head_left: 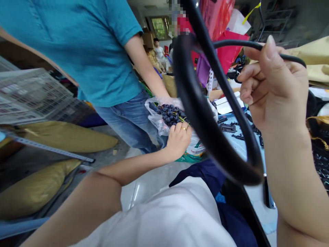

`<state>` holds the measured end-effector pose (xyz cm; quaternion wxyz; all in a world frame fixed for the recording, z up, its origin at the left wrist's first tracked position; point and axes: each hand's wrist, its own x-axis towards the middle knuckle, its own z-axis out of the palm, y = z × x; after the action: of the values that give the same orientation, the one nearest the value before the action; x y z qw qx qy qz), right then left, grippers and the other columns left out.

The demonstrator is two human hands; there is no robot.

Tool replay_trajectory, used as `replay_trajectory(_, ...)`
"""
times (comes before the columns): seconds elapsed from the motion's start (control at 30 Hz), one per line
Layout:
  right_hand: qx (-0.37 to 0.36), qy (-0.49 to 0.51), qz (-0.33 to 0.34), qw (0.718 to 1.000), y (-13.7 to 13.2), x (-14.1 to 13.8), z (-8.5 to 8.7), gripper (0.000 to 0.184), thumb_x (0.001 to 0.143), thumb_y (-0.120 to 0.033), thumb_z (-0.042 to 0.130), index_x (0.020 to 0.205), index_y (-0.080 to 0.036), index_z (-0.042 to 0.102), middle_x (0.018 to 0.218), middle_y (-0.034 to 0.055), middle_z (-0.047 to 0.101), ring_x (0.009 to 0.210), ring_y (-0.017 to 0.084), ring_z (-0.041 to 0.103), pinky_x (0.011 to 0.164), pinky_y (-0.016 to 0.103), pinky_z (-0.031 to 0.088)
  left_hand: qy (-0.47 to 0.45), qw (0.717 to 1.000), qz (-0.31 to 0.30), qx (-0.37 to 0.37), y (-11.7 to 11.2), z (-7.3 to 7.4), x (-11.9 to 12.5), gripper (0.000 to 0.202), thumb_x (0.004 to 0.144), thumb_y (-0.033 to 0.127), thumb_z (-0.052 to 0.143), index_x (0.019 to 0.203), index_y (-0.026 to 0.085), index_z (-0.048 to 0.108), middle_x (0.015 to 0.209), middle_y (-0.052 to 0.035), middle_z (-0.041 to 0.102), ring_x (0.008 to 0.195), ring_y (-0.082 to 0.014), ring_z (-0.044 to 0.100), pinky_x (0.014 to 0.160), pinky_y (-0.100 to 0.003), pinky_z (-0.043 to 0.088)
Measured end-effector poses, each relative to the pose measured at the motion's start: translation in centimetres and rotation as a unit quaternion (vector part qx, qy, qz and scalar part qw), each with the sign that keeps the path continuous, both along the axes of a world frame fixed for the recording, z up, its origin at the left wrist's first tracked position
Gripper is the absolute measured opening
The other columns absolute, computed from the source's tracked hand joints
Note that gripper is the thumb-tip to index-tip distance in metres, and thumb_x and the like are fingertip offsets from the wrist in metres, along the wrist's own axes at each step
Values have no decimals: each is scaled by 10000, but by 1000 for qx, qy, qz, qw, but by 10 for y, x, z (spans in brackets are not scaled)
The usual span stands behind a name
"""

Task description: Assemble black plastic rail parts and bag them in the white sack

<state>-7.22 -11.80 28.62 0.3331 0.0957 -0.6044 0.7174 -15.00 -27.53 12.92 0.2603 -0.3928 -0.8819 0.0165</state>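
Note:
My right hand [272,82] is raised close to the camera, fingers curled round a thin black band [257,44]. Several black hoop-shaped bands [205,113] hang from it and loop down in front of me. My left hand [178,139] reaches forward, fingers bent, to a bunch of dark grapes [169,115] in a clear plastic bag [156,120]. A person in a teal shirt [84,48] and jeans holds that bag out with a gloved hand. Whether my fingers are pinching a grape is hidden.
A light blue table [241,144] on the right carries small black parts and white boxes. Yellow sacks [66,137] lie on the floor at left under a wire rack [33,96]. Red and pink bags stand behind. More people are far back.

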Motion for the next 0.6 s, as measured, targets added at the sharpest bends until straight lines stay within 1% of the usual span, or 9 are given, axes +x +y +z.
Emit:
replay_trajectory(0.1,-12,-5,-1,1000,2,1,-2,128,879,-152,494,801,-62,540,518,-18,586,335,40,457,307,156,262,-1,999,-1,-44,4,4,-2,130,807,54,452,817,93,576,889,-155,491,837,-274,444,638,-348,355)
replay_trajectory(0.23,-25,-3,4,1000,6,2,-4,117,864,-147,501,788,-73,551,517,-14,584,328,40,454,306,159,276,0,996,-13,-93,9,14,-1,214,806,8,379,800,86,578,816,-145,481,817,-264,441,607,-336,334)
replay_trajectory(0.37,-25,21,9,999,13,3,-10,125,821,-185,543,807,-62,560,533,-15,599,331,36,466,304,150,275,2,990,-20,-136,15,26,1,252,796,-18,355,809,88,583,815,-138,479,828,-251,438,607,-327,328)
replay_trajectory(0.43,-21,20,6,1000,16,3,-13,178,767,-246,607,802,-76,566,544,-22,607,340,36,474,307,149,275,-6,988,-11,-153,17,30,2,251,796,-19,361,811,87,588,831,-139,484,841,-251,440,615,-329,335)
replay_trajectory(0.5,-24,20,1,1000,18,5,-16,281,692,-324,682,797,-89,568,540,-28,605,345,39,472,308,153,272,-17,987,0,-160,17,33,3,234,806,-4,376,813,86,592,837,-140,486,847,-255,443,624,-335,344)
replay_trajectory(0.6,-32,10,-4,999,18,9,-18,380,615,-379,737,801,-90,573,547,-24,604,363,40,475,331,160,292,-21,991,10,-134,10,34,1,175,819,45,423,805,88,592,848,-142,489,852,-267,443,636,-353,355)
